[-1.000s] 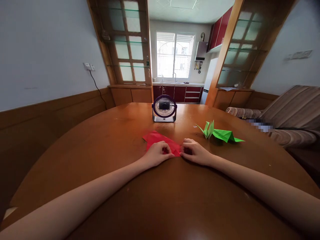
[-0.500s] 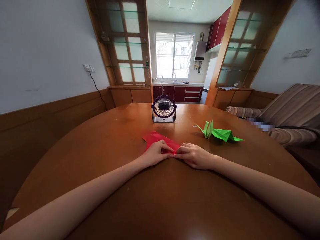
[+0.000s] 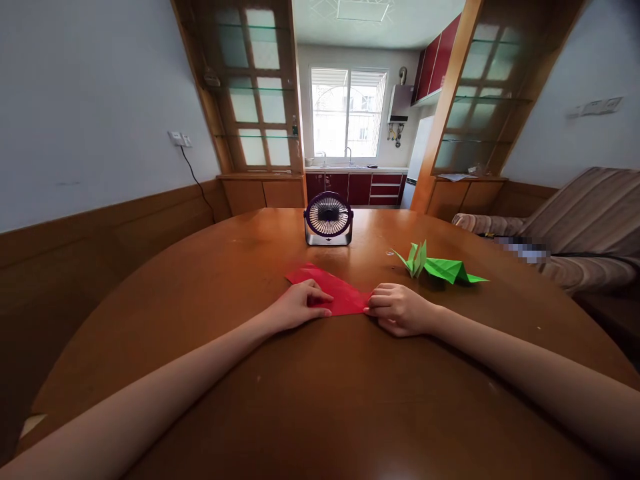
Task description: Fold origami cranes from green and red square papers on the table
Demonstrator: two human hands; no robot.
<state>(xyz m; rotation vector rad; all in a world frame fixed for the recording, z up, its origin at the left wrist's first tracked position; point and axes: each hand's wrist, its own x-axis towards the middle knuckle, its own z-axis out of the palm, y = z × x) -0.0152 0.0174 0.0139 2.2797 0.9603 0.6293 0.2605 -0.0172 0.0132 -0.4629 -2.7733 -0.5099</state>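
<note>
Nearest, two bare forearms reach in from the near edge of the round wooden bench (image 3: pixel 210 280) and meet toward its middle. Left hand (image 3: pixel 299 305) lies palm down on the red paper (image 3: pixel 339 293), its fingers (image 3: pixel 320 298) stretched flat and pressing the left part of the sheet against the wood. Right hand (image 3: pixel 400 308) sits at the paper's right tip, fingers curled in with their ends touching the point of the sheet; whether they pinch it or only press on it cannot be told. That red paper lies flat as a folded, pointed shape, running from the hands back toward the bench's middle. Farther right and well apart from the hands, a green paper crane (image 3: pixel 438 267) rests on the bench with one wing raised. Beyond the red paper, near the far edge, a small dark desk fan (image 3: pixel 329 219) stands upright, its grille facing the camera.
</note>
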